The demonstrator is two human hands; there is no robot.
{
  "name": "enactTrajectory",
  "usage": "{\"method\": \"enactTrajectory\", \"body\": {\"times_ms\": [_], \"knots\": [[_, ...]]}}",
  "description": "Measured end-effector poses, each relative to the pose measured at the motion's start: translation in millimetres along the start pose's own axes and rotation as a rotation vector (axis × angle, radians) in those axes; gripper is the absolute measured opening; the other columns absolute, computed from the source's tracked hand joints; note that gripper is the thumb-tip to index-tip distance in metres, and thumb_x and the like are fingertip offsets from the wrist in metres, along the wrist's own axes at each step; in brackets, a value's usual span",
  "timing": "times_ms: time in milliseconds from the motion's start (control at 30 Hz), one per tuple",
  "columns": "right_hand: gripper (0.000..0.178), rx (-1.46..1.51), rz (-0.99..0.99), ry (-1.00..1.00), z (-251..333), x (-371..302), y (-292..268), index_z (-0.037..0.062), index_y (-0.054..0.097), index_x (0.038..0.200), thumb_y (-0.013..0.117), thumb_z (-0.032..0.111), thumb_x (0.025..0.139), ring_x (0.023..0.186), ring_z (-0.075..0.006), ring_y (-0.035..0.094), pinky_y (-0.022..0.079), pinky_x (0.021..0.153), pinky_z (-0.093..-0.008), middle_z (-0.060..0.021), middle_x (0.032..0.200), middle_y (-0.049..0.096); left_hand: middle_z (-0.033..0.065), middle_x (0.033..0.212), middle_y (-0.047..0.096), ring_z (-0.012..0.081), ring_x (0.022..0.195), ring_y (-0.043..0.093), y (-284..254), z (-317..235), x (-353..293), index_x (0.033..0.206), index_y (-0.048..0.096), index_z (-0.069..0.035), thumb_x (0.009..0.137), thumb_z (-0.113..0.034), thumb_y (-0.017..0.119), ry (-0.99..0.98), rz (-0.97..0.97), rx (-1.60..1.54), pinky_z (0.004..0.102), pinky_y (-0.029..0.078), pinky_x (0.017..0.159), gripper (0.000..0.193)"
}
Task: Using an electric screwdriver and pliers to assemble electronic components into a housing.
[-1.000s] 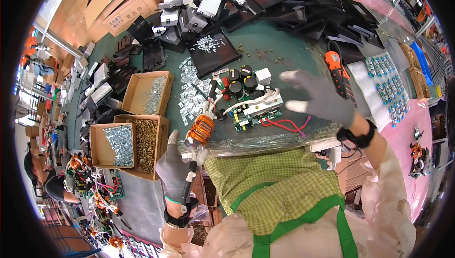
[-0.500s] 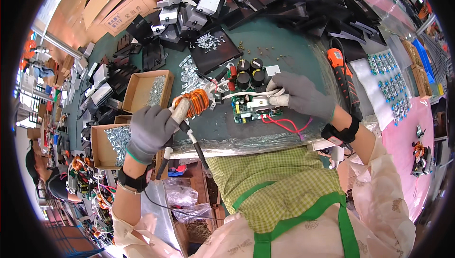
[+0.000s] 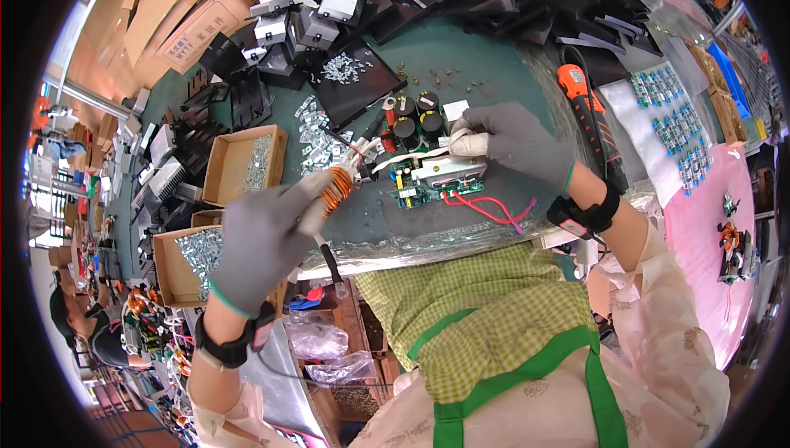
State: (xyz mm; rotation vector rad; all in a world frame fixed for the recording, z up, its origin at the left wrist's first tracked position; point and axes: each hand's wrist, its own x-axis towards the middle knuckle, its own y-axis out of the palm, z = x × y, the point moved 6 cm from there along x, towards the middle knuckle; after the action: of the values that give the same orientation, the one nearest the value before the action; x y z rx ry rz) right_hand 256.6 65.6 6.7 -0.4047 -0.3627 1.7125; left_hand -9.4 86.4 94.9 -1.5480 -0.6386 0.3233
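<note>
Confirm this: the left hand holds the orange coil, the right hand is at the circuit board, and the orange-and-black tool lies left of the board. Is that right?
Not quite: the head view shows the orange-and-black tool lying right of the circuit board, not left. The rest stands.

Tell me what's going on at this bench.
A person in gray gloves has both hands at a green circuit board lying on the bench. The left hand holds an orange wire-wound coil to its left. The right hand is at the white wire over the board; whether it pinches it is unclear. Red wires trail from the board's near side.
</note>
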Motion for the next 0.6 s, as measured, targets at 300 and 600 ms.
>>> {"method": "enactTrajectory", "body": {"times_ms": [300,600], "knots": [[0.036,-0.35,-0.14,0.018,24,-7,-4,0.0036,0.065,0.086,0.062,0.039,0.08,0.07,-0.0326,0.06,0.045,0.067,-0.0389,-0.0145,0.072,0.062,-0.0005,0.074,0.054,0.011,0.064,0.055,82,2,93,0.113,0.058,0.003,0.095,-0.052,0.037,-0.586,0.46,-1.428,0.022,0.038,0.052,0.061],[0.065,-0.608,-0.134,-0.326,66,-31,22,0.0094,0.051,0.119,0.074,0.034,0.064,0.107,-0.0296,0.051,0.04,0.092,-0.0411,-0.0102,0.118,0.053,0.0208,0.118,0.053,0.0329,0.105,0.056,67,94,40,0.124,0.043,0.01,0.098,-0.047,0.029,-0.896,-0.017,-1.954,0.0388,0.046,0.094,0.064]]}}
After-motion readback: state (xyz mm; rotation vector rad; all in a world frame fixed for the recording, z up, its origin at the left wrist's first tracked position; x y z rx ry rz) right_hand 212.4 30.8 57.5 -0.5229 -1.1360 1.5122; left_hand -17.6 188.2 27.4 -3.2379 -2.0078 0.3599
